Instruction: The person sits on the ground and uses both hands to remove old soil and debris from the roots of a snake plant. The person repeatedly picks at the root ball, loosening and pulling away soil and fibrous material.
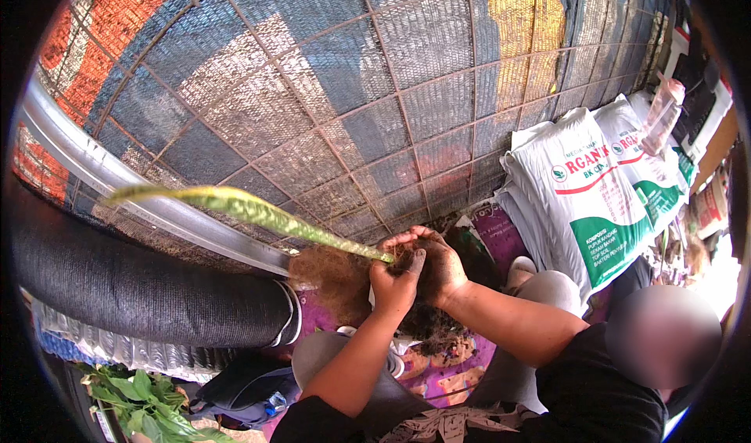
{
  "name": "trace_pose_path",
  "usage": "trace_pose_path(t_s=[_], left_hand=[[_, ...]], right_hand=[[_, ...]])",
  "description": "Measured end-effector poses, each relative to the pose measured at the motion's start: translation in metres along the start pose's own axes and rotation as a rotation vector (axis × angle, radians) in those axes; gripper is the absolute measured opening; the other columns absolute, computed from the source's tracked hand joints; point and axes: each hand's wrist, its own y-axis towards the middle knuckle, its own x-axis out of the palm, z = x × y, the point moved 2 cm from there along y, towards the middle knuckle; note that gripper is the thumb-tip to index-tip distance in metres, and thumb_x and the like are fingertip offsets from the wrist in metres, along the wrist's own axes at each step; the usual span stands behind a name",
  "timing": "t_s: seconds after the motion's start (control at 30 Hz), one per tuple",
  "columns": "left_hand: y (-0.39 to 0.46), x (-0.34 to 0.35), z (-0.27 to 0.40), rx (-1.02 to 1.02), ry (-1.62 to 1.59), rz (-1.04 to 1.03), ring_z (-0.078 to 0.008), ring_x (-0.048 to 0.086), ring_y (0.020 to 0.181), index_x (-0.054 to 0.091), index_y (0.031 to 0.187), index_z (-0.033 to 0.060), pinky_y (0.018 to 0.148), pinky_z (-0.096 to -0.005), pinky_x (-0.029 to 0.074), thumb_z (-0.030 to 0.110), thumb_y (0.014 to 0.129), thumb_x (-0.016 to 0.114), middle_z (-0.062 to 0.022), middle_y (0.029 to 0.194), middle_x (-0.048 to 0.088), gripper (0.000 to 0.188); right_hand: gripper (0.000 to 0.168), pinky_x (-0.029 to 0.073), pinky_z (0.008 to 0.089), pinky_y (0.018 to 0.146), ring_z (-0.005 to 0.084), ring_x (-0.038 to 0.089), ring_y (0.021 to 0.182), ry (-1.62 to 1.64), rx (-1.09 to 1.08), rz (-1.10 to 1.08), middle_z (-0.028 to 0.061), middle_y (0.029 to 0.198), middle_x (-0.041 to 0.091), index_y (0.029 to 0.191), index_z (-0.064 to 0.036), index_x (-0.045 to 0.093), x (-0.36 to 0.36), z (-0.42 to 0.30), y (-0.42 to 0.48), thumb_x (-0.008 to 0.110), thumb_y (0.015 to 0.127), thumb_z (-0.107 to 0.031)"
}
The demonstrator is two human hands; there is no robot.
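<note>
Both my hands are cupped together around the root end of a snake plant leaf (267, 219), which is long, green and yellow-edged and leans out to the upper left. My left hand (392, 284) is on the near left side, its thumb over the brown, fibrous root clump (405, 256). On the right, my right hand (449, 270) presses on the same clump, its palm dark with soil. Just left of my hands lies a heap of brown coir-like fibre (334, 275). Dark soil with fibres (431, 325) lies beneath them on a purple printed sheet (469, 378).
A wire grid with coloured shade netting (328, 108) stands ahead. White bags of planting medium (587, 190) stand at right, near a person (663, 337). A roll of black netting (152, 278) and a metal bar (135, 193) lie left; leafy plants (141, 396) are lower left.
</note>
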Motion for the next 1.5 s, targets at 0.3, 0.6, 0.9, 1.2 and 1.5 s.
trace_pose_path(t_s=[0.3, 0.6, 0.9, 1.2, 1.5], left_hand=[[0.014, -0.014, 0.009, -0.021, -0.143, 0.031, -0.0186, 0.057, 0.085, 0.051, 0.083, 0.0021, 0.081, -0.0308, 0.044, -0.003, 0.079, 0.058, -0.0082, 0.086, 0.057, 0.01], [0.018, -0.034, 0.019, -0.136, -0.222, 0.093, -0.0145, 0.056, 0.081, 0.051, 0.079, 0.0017, 0.077, -0.0291, 0.045, -0.008, 0.075, 0.057, -0.0054, 0.083, 0.054, 0.012], [0.013, -0.039, 0.025, -0.127, -0.276, 0.036, -0.0151, 0.056, 0.082, 0.047, 0.086, 0.0022, 0.078, -0.0297, 0.045, -0.007, 0.074, 0.059, -0.0069, 0.086, 0.054, 0.019], [0.017, -0.033, 0.024, -0.108, -0.246, 0.033, -0.0152, 0.057, 0.082, 0.049, 0.085, 0.0016, 0.077, -0.0305, 0.047, -0.005, 0.075, 0.06, -0.0071, 0.085, 0.055, 0.016], [0.017, -0.036, 0.014, -0.156, -0.252, 0.06, -0.0144, 0.056, 0.081, 0.05, 0.082, 0.0023, 0.076, -0.0298, 0.045, -0.001, 0.074, 0.062, -0.0082, 0.085, 0.059, 0.015]], right_hand=[[0.019, 0.044, 0.0325, 0.071, 0.0196, 0.054, 0.074, -0.461, 0.092, 0.16, 0.0053, 0.082, 0.055, 0.093, -0.007, 0.054, -0.079, 0.0, 0.063, 0.051, 0.082, -0.022], [0.061, 0.036, 0.0445, 0.094, 0.037, 0.036, 0.119, -2.653, 0.289, 0.133, 0.0218, 0.131, 0.034, 0.128, -0.002, 0.035, -0.255, 0.015, 0.043, 0.057, 0.077, -0.027], [0.089, 0.031, 0.042, 0.1, 0.0348, 0.033, 0.122, -2.232, 0.297, 0.681, 0.0239, 0.132, 0.031, 0.135, 0.003, 0.014, -0.379, 0.074, 0.017, 0.064, 0.071, -0.036], [0.082, 0.041, 0.0415, 0.09, 0.0325, 0.046, 0.112, -1.997, 0.294, 0.809, 0.019, 0.122, 0.046, 0.132, -0.004, 0.028, -0.322, 0.055, 0.039, 0.071, 0.066, -0.026], [0.056, 0.043, 0.0436, 0.086, 0.0328, 0.053, 0.102, -1.903, 0.131, 0.837, 0.0184, 0.11, 0.055, 0.12, -0.005, 0.041, -0.32, 0.059, 0.04, 0.063, 0.068, -0.012]])
